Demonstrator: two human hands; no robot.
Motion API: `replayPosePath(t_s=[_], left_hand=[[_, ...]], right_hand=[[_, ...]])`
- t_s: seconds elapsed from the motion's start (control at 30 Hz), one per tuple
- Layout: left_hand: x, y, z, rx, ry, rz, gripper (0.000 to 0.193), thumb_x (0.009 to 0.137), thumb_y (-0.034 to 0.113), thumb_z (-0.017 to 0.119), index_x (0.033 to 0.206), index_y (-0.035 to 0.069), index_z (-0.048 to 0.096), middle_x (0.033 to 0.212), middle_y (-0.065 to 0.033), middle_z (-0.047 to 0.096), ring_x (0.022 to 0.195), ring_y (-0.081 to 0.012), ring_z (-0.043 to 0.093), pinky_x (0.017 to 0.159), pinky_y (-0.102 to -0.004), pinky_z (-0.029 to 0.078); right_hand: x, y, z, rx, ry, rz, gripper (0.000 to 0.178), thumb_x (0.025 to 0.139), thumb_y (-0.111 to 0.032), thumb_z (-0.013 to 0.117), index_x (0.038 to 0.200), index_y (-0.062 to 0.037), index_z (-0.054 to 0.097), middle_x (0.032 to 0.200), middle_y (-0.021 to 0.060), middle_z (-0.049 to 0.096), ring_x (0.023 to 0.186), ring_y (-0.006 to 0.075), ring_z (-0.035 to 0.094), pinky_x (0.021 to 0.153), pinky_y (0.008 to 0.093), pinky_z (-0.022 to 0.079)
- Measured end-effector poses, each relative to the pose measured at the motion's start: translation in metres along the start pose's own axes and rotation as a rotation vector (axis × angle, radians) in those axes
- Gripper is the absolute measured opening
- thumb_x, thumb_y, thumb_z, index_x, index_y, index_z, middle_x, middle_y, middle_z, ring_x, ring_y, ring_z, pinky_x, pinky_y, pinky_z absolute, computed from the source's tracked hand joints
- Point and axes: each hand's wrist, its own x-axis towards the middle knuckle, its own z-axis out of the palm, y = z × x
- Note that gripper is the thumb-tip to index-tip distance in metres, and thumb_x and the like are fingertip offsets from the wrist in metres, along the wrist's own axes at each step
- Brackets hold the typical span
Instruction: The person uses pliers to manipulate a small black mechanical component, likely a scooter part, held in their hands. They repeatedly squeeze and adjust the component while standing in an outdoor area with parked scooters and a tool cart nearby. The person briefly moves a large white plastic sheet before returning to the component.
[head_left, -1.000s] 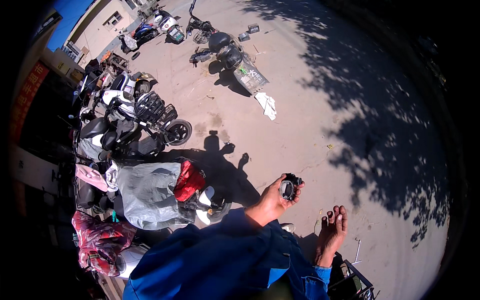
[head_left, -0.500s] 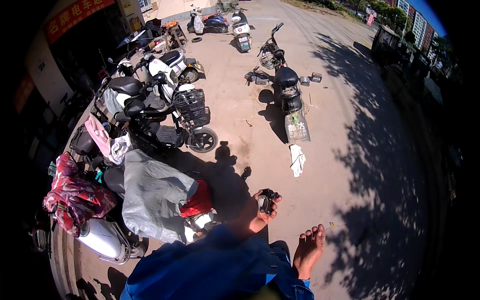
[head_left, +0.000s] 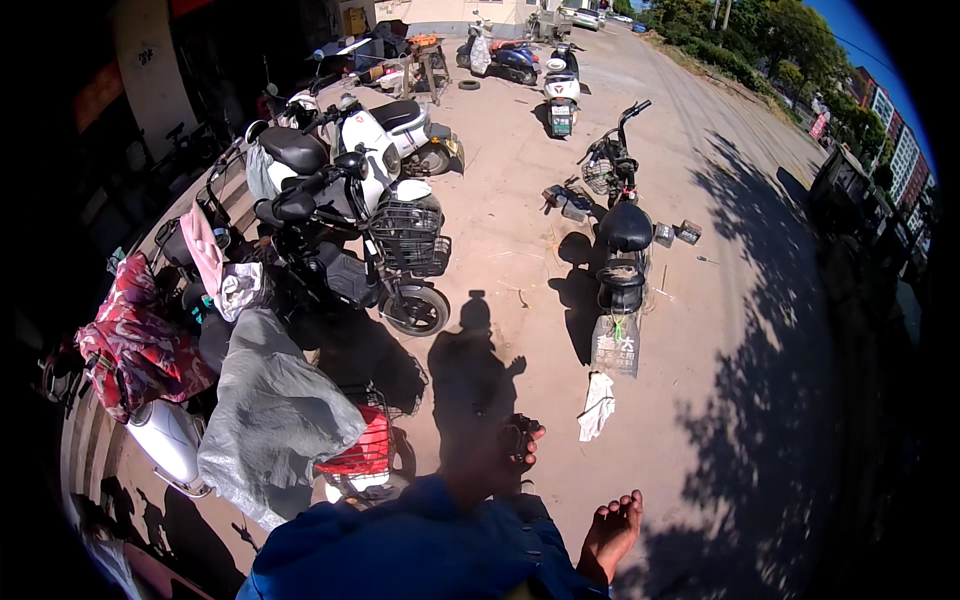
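Note:
My left hand (head_left: 500,464) is closed around a small dark mechanical part (head_left: 519,434), with the fingertips wrapped over its right side. Shade hides the part's detail, so its exact kind cannot be told. To the right and a little nearer, my right hand (head_left: 611,532) is held palm up with its fingers apart and loosely bent, holding nothing. Beyond my hands, a white cloth (head_left: 597,406) lies on the ground behind a black electric scooter (head_left: 627,228), whose rear end has a printed grey sheet (head_left: 615,346) hanging from it.
Parked scooters (head_left: 345,250) crowd the left side. A grey cover (head_left: 270,410) drapes one near me, beside a red basket (head_left: 362,446). Small dark blocks (head_left: 677,234) lie right of the black scooter. Farther off stands a white scooter (head_left: 562,90).
The view has turned left and tilted up, so the scooters sit farther right and lower. My left hand and its part have gone from sunlight into shade. My right hand remains open.

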Motion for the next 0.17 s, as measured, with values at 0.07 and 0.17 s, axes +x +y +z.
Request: replayPosePath(t_s=[0.07,0.17], left_hand=[[0.021,0.022,0.032,0.11,0.027,0.157,0.032,0.106,0.027,0.052,0.128,0.004,0.056,0.12,-0.0138,0.063,0.092,-0.0212,0.064,0.081,-0.0346,0.055],[0.053,0.047,0.047,0.113,0.101,0.266,0.043,0.108,0.044,0.049,0.131,0.011,0.061,0.137,-0.0145,0.06,0.097,-0.0286,0.067,0.081,-0.0447,0.054]], right_hand=[[0.04,-0.004,0.047,-0.073,-0.065,0.016,0.023,0.105,-0.019,0.059,0.125,-0.0094,0.061,0.095,0.0002,0.06,0.08,0.0126,0.057,0.069,0.029,0.047],[0.105,0.001,0.087,-0.149,-0.239,0.079,0.026,0.105,-0.021,0.06,0.129,-0.0096,0.06,0.098,0.0015,0.062,0.083,0.0137,0.059,0.073,0.0314,0.05]])
